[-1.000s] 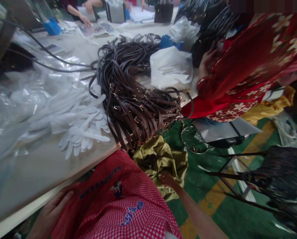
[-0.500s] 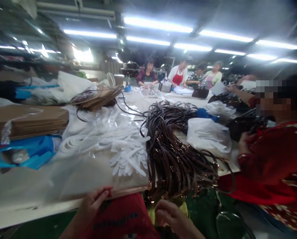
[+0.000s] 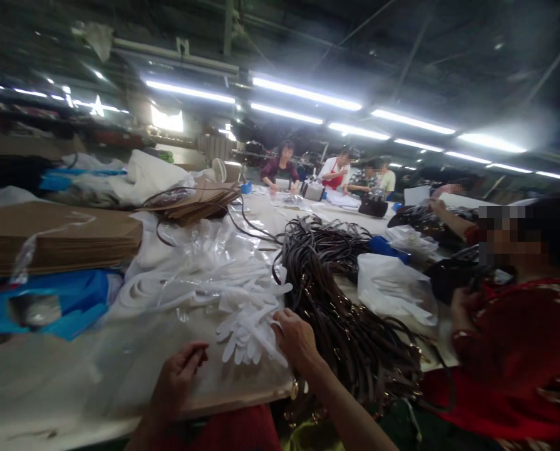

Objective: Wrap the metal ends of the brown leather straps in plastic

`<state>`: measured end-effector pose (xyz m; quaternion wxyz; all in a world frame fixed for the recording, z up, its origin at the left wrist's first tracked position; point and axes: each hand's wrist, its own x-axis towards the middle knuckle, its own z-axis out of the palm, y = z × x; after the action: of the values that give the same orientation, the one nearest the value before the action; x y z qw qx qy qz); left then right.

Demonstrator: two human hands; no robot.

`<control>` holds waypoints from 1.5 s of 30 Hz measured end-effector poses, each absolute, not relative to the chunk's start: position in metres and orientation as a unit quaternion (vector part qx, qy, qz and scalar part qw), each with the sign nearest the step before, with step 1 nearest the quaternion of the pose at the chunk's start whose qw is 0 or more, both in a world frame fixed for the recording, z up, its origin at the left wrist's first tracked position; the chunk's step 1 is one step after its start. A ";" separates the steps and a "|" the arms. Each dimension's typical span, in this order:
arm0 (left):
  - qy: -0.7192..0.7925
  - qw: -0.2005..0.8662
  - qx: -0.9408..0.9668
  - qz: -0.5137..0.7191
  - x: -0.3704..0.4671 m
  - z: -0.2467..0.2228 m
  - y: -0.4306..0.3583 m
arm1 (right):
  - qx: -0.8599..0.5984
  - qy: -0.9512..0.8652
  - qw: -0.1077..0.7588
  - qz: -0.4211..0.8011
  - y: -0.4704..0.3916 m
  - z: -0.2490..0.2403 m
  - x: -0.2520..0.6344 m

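My right hand (image 3: 297,343) reaches over the table edge to a fanned pile of white strips with rounded ends (image 3: 245,335). Its bent fingertips close on a white strip at the pile's right side; the thumb is partly hidden. Left of the pile, my left hand (image 3: 180,371) hovers near the front edge, its fingers curled together with nothing visible in them. Just beyond my right hand lies a large heap of dark brown straps with gold-coloured metal fittings (image 3: 350,332), hanging over the edge. Longer white strips in clear plastic (image 3: 167,285) lie behind the pile.
A stack of brown cardboard sheets (image 3: 59,235) and a blue plastic bag (image 3: 82,300) are at left. A white bag (image 3: 395,288) lies beyond the straps. A co-worker in red (image 3: 519,338) stands close at right; several people work at the far end.
My right hand has risen from below the table edge to the white strips. My left hand has stayed near the edge, fingers curled. The view has tilted upward slightly.
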<state>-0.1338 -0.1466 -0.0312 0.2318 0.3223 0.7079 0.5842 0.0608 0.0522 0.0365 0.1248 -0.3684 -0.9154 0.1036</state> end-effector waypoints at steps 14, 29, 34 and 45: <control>0.704 0.222 0.333 0.586 -0.143 -0.046 -0.145 | -0.518 -0.849 0.103 -0.010 0.129 0.061 0.097; 0.700 0.196 0.305 0.615 -0.135 -0.025 -0.147 | -0.443 -0.756 0.139 0.462 0.142 0.097 0.100; 0.626 0.270 0.350 0.642 -0.091 0.015 -0.131 | -0.334 -0.687 0.241 0.599 0.097 0.101 0.137; 0.491 0.455 0.307 0.676 0.006 0.063 -0.179 | -0.088 -0.679 0.179 0.707 -0.072 0.052 0.115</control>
<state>0.0061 -0.1792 0.0635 0.4551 0.3074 0.4911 0.6762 0.1148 -0.0725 0.0522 0.1791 -0.0876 -0.6788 0.7068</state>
